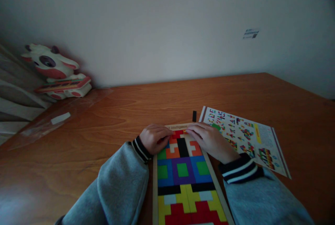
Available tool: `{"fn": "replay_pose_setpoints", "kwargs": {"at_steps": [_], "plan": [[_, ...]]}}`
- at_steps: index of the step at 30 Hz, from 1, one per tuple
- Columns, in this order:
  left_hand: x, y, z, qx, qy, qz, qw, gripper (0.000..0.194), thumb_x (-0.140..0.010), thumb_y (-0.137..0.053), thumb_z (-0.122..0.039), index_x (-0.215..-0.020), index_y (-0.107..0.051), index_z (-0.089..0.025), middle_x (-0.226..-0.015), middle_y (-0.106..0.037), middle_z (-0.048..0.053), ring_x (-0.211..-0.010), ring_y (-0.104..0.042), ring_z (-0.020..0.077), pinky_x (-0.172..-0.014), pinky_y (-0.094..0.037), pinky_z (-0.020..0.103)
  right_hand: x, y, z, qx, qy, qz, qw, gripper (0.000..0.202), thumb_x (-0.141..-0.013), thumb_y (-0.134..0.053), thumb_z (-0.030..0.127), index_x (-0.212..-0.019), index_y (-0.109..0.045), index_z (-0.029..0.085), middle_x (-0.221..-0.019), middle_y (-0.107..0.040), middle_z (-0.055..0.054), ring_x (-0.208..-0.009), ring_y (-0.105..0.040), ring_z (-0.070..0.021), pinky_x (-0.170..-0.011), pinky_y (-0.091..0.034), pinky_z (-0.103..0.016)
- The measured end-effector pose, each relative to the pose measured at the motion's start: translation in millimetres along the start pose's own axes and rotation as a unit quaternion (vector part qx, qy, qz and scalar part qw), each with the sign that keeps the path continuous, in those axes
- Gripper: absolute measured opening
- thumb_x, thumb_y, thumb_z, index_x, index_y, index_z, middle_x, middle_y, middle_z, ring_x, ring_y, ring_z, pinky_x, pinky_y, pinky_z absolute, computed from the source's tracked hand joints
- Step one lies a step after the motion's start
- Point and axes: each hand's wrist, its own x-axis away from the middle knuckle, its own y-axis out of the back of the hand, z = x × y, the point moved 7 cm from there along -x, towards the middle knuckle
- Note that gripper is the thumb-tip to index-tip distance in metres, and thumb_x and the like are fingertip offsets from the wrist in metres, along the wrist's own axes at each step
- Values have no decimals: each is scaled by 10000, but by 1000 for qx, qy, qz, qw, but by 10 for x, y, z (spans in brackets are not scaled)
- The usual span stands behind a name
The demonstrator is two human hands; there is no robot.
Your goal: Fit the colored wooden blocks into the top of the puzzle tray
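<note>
A shallow wooden tray (155, 200) lies in front of me, filled with flat coloured puzzle blocks. My left hand (154, 137) rests over its upper left corner, fingers stretched toward a red block (178, 134) in the top row. At the upper right corner my right hand (209, 139) reaches in with its fingers extended down at the blocks. Its thumb side is partly hidden. Between the hands stands a black block (182, 147) flanked by orange and white ones. Closer to me, green squares sit inside a purple frame (182, 160) and blue surrounds.
A printed pattern sheet (267, 137) lies right of the tray, with a green block (216, 126) on it. Behind the tray is a loose black block (194, 116). A cow-shaped toy keyboard (65, 85) stands at the back left of the wooden table (146, 102), near a curtain (18, 95).
</note>
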Motion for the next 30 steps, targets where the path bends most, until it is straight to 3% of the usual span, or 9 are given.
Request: {"fn": "replay_pose_setpoints", "kwargs": {"at_steps": [7, 15, 23, 30], "plan": [[-11, 37, -18, 1, -3, -12, 1000, 196, -870, -531, -171, -1011, -666, -174, -948, -740, 69, -914, -689, 174, -841, -542, 310, -5, -34, -9, 21, 10, 6, 1000, 183, -938, -500, 197, -1029, -657, 171, -1020, -698, -83, -921, -653, -196, -853, -542, -373], [-5, 12, -8, 9, 3, 2, 1000, 220, -860, -533, -159, -1038, -662, -172, -976, -737, 67, -933, -681, 178, -848, -542, 315, 3, -108, 5, -5, 6, 29, 1000, 229, -893, -597, 306, -1087, -648, 196, -1044, -650, -77, -975, -615, -211, -891, -518, -390], [-1, -2, -1, 9, -1, 3, 1000, 215, -853, -544, -156, -1032, -660, -177, -1005, -732, 64, -935, -678, 185, -847, -545, 332, -40, -134, -130, -69, -86, -4, 994, 285, -842, -653, 259, -1123, -643, 215, -1024, -621, -69, -963, -614, -211, -873, -515, -383], [-17, 19, -26, -5, 1, 4, 1000, 205, -870, -522, -172, -1009, -671, -186, -987, -733, 60, -914, -681, 172, -850, -542, 328, 22, -33, -312, -154, -193, -43, 968, 171, -833, -635, 305, -972, -684, 218, -922, -695, -50, -835, -658, -197, -757, -536, -345]]}}
